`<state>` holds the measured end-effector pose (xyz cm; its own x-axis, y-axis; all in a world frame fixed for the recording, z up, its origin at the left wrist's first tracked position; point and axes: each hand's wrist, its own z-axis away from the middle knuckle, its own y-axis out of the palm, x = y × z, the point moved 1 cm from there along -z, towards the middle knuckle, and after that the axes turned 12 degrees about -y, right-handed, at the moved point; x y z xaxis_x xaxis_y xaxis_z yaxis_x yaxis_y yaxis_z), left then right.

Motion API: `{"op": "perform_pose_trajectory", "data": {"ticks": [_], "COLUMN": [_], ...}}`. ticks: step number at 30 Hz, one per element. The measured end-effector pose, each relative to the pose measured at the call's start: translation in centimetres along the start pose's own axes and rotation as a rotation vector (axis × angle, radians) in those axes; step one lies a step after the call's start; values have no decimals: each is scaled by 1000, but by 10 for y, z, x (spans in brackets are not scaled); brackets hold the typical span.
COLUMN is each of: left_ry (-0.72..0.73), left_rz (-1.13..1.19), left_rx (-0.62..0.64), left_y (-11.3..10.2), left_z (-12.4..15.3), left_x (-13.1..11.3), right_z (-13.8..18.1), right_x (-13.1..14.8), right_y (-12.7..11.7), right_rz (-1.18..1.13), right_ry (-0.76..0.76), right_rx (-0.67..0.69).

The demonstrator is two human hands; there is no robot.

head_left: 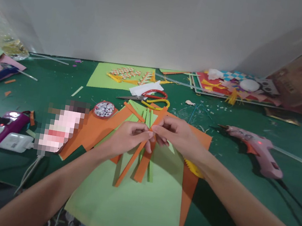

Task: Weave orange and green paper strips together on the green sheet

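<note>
My left hand point(132, 137) and my right hand point(175, 132) meet over a light green paper sheet point(148, 213). Between their fingertips, both pinch orange paper strips point(131, 162). The strips slant down toward me, and one orange end sticks up above my right hand. Green paper strips point(151, 171) lie below and beyond my fingers. Where the strips cross is partly hidden by my fingers. Orange sheets point(198, 148) show from under the green one. Just beyond my hands lie scissors point(153, 98) with one red and one yellow handle.
A pink glue gun point(258, 146) with a lit red light lies at right. At left are a blurred-out phone point(61, 129), a purple plug strip point(3, 129) and a round box of googly eyes point(104, 109). Woven paper pieces point(125, 73) and stacked papers point(202, 83) lie at the back.
</note>
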<state>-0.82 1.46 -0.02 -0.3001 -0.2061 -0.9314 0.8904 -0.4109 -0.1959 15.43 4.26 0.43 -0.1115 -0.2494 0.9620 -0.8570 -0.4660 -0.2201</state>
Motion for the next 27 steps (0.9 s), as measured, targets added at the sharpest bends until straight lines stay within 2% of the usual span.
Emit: {"op": "perform_pose_trajectory", "data": {"ticks": [9, 17, 27], "left_ry": [24, 37, -22], "left_rz": [-40, 28, 81], "left_rx": [-39, -7, -20], "left_y": [-1, 1, 2], "left_z": [2, 1, 3], "left_x": [-2, -2, -4], "right_z": [1, 1, 2], "right_x": [0, -2, -1], "right_y": [-2, 0, -4], "right_rz": [-81, 17, -29], "right_ry": [-63, -8, -23], "right_rx": [-113, -32, -164]}}
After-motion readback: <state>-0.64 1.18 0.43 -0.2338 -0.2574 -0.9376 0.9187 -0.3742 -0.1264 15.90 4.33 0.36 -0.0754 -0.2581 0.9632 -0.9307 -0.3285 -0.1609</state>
